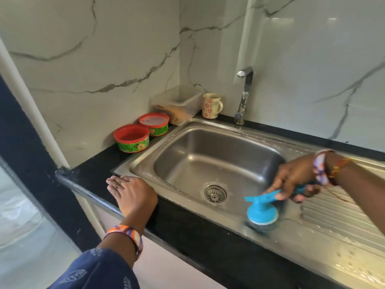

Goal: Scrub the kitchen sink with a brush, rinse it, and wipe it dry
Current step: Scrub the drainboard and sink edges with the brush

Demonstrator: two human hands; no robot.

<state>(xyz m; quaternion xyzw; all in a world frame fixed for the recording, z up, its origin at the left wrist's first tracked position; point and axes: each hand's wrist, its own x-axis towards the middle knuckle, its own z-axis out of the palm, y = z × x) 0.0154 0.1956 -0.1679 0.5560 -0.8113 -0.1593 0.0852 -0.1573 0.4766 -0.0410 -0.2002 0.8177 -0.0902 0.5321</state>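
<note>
A stainless steel sink [145,161] is set in a black counter, with a round drain strainer [215,193] in its basin and a ribbed drainboard [337,217] to the right. My right hand [295,178] grips the handle of a blue brush [262,211]. The brush's steel-wool head presses on the sink's front rim, between basin and drainboard. My left hand [130,192] lies flat on the counter edge at the sink's front left corner, fingers apart, holding nothing. A chrome tap [244,94] rises behind the basin; no water runs.
Two red-rimmed green tubs [132,138] [155,124] stand on the counter left of the sink. Behind them are a clear plastic box [177,103] and a flowered mug [211,105] against the marble wall. The counter's front edge drops to white cabinets.
</note>
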